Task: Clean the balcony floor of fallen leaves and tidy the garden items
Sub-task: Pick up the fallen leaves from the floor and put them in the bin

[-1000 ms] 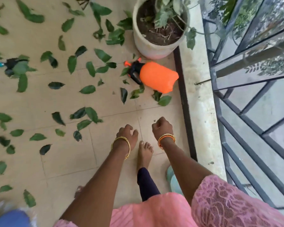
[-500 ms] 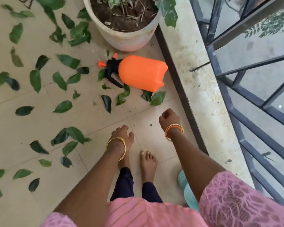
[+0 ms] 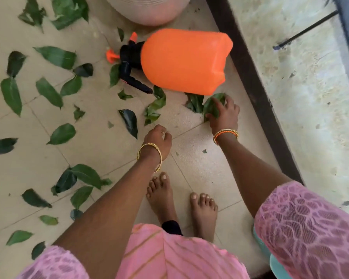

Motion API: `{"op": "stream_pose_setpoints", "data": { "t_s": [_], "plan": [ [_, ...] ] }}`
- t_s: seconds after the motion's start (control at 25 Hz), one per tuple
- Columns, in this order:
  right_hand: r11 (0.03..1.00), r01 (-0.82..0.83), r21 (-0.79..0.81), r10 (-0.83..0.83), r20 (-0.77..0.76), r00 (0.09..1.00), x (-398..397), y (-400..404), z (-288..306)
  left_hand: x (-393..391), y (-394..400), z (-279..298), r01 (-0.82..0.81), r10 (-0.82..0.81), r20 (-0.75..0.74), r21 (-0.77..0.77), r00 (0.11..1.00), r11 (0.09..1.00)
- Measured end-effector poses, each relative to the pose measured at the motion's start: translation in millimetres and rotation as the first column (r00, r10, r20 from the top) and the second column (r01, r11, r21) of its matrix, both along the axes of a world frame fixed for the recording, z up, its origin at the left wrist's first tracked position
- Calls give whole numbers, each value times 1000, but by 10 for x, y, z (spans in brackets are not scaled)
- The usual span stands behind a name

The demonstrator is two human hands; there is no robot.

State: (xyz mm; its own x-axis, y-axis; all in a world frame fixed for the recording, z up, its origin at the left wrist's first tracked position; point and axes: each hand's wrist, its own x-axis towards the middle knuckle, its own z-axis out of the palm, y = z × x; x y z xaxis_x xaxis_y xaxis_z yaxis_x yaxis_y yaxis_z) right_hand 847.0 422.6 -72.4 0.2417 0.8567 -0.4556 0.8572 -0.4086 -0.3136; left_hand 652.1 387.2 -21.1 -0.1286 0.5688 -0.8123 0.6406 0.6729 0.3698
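My right hand (image 3: 225, 114) is down on the beige tiled balcony floor (image 3: 199, 164), fingers curled round a broad green fallen leaf (image 3: 211, 106) that lies just in front of the orange plastic pump sprayer bottle (image 3: 184, 61). The sprayer lies on its side, its black nozzle head (image 3: 130, 59) pointing left, near the pale round planter pot (image 3: 149, 9). My left hand (image 3: 157, 140) hovers above the tiles, fingers loosely curled, holding nothing. Other green leaves (image 3: 48, 92) lie scattered across the floor to the left.
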Motion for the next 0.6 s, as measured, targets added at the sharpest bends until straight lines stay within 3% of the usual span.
{"op": "stream_pose_setpoints", "data": {
  "t_s": [0.24, 0.4, 0.52, 0.6],
  "plan": [
    [968, 227, 106, -207, -171, 963, -119, -104, 61, -45, -29, 121, -275, 285, 72, -123, 956, 954],
    [847, 527, 63, -460, -407, 789, -393, -329, 665, 182, 50, 480, -424, 473, 201, -242, 858, 873],
    [849, 524, -59, -449, -602, 660, -666, -511, 1175, 392, 145, 833, -526, 598, 285, -294, 749, 798],
    [883, 446, -146, -429, -636, 641, -777, -566, 1410, 422, 154, 974, -553, 614, 287, -269, 735, 788]
  ]
}}
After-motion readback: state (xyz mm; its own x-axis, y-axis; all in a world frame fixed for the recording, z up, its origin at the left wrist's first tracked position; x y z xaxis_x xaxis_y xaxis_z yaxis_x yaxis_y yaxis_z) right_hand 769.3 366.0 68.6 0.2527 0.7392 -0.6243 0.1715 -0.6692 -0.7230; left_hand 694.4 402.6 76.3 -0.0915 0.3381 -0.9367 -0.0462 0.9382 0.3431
